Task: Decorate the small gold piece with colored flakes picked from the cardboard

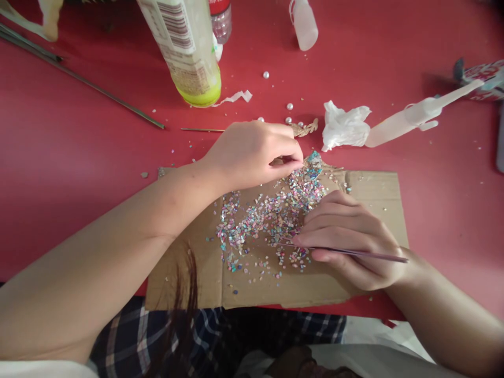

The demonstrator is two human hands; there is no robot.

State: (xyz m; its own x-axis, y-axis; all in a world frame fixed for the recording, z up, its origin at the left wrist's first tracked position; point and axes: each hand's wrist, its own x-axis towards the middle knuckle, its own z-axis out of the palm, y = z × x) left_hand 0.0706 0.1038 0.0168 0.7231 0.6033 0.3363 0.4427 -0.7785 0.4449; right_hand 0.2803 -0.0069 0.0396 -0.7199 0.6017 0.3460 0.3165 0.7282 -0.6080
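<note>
My left hand [252, 155] is closed in a pinch above the far edge of the cardboard sheet [378, 205]. At its fingertips is a small piece crusted with turquoise chips [314, 166]; its held end is hidden. My right hand [354, 236] is closed around slim purple tweezers [370, 255], whose tips point left, down among the chips. Loose iridescent shell-like chips [252, 223] in pink, blue and white are scattered over the cardboard between and below my hands.
Beyond my left hand stand a green-based bottle [197, 79] and several pearl beads [266, 75]. A gold hairpin-like ornament [305, 128] lies partly behind that hand. Crumpled tissue [344, 126] touches a white nozzle bottle [405, 123]. Another small bottle [305, 26] and thin rods [110, 92] lie farther off.
</note>
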